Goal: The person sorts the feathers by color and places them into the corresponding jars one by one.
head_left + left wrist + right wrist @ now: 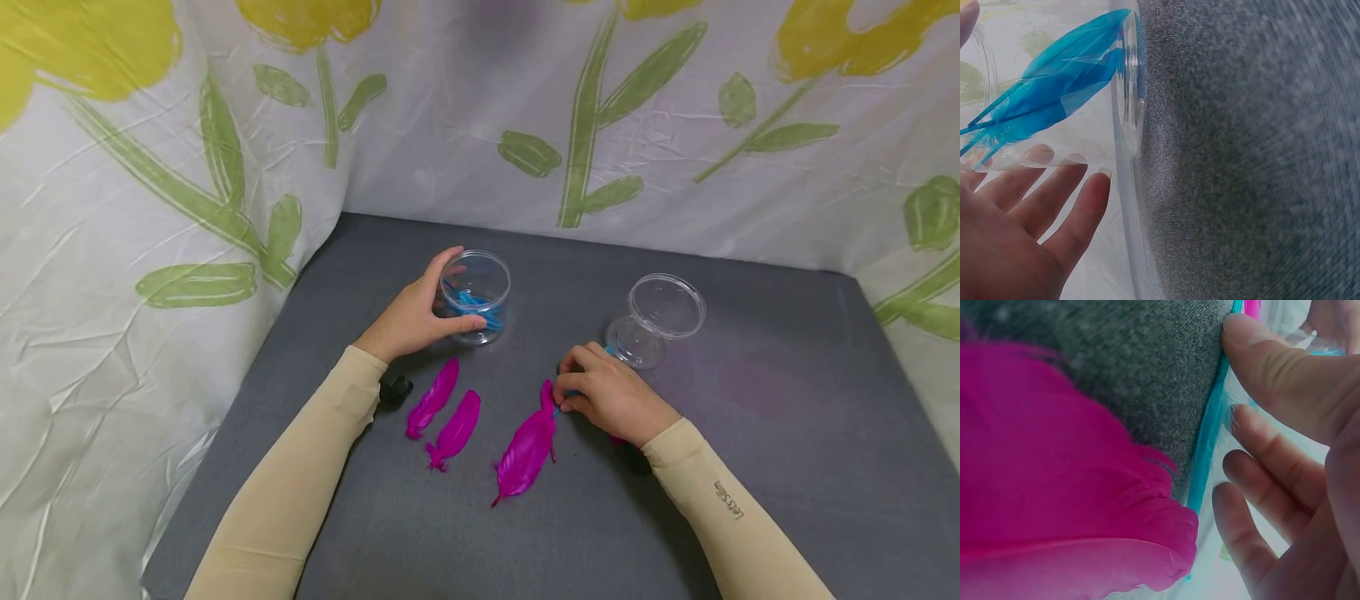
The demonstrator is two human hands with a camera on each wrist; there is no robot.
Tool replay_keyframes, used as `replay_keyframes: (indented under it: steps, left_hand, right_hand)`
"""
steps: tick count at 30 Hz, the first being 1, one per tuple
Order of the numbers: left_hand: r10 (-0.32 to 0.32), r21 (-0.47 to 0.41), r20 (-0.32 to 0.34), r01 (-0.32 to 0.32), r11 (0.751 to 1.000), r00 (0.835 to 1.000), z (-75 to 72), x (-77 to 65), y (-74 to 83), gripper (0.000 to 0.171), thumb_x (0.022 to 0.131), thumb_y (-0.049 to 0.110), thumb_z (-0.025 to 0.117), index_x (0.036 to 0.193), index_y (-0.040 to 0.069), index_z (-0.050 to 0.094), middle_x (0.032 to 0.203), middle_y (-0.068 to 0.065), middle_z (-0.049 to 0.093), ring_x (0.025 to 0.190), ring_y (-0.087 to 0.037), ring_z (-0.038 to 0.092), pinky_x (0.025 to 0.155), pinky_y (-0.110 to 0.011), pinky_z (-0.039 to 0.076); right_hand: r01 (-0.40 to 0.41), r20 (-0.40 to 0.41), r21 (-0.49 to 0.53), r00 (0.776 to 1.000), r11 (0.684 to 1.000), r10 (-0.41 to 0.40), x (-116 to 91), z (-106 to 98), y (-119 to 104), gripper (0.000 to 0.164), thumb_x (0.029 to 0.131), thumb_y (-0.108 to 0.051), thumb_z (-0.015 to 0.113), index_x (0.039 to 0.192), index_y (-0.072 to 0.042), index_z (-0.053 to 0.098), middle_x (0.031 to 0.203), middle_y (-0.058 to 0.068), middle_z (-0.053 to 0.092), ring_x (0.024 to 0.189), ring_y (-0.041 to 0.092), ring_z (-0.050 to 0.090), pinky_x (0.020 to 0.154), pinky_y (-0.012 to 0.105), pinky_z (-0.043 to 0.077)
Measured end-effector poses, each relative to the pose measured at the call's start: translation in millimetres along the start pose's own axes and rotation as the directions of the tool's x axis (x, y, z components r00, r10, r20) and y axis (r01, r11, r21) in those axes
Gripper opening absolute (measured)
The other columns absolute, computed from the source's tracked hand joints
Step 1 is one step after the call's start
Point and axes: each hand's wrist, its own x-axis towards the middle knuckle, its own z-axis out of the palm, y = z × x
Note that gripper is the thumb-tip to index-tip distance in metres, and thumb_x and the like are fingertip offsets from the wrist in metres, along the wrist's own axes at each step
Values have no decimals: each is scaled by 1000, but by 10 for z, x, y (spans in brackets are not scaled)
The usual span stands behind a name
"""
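L hand (pixel 408 317) grips a clear plastic jar (pixel 506 293), thumb curled round the near side & fingers on the far-left wall. Jar stands upright toward the back of the grey tabletop (pixel 420 542); blue feathers (pixel 1060 94) lie inside it, slanting in the L wrist view, quills gathered together.

R hand (pixel 611 400) is palm-down just above the tabletop, w/ thumb & index drawn narrow, pinching a thin blue feather (pixel 1209 434). It's seen nearly edge-on & mostly under the hand in the head view, so the exact hold is hard to make out. Other R fingers are bent, spaced a little apart.

Magenta feathers: one (pixel 432 400) & another (pixel 456 427) lie side by side b/w the forearms, nearer the L; a larger magenta feather (pixel 527 450) lies just L of the R fingertips, overlapping more magenta. Another bit of magenta shows under the R wrist.

2nd clear jar (pixel 701 310) stands behind the R hand, rim up, well apart from the 1st. Beige sleeves (pixel 292 475) cover both forearms, R one w/ dark lettering. White curtain (pixel 442 133) behind, printed w/ yellow flowers & green leaves.
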Motion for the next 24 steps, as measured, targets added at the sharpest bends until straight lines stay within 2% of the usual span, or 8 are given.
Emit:
replay_keyframes:
  steps: [11,15,24]
  left_hand:
    - [-6,9,2,6,1000,1000,-8,-4,17,109,72,71,77,157,47,13,153,16,44,121,-10,56,101,-39,53]
    - [-3,9,2,3,1000,1000,-10,-1,11,109,73,70,77,157,46,13,154,13,44,122,-11,56,101,-41,53]
    - [3,-8,6,-3,1000,1000,-2,0,4,105,74,68,78,154,52,13,156,5,45,121,-12,57,101,-41,53]
  right_hand:
    - [24,-8,-10,1000,1000,-24,-16,34,7,22,80,-12,85,85,-25,68,100,-3,56,93,14,48,78,32,50]
    - [19,-21,30,1000,999,-19,-7,42,-1,21,83,-11,83,87,-24,68,99,-4,57,93,13,49,79,32,49]
    - [-29,-41,142,999,989,35,26,-25,-45,12,91,-19,75,94,-24,65,100,-12,57,97,8,48,83,28,47]
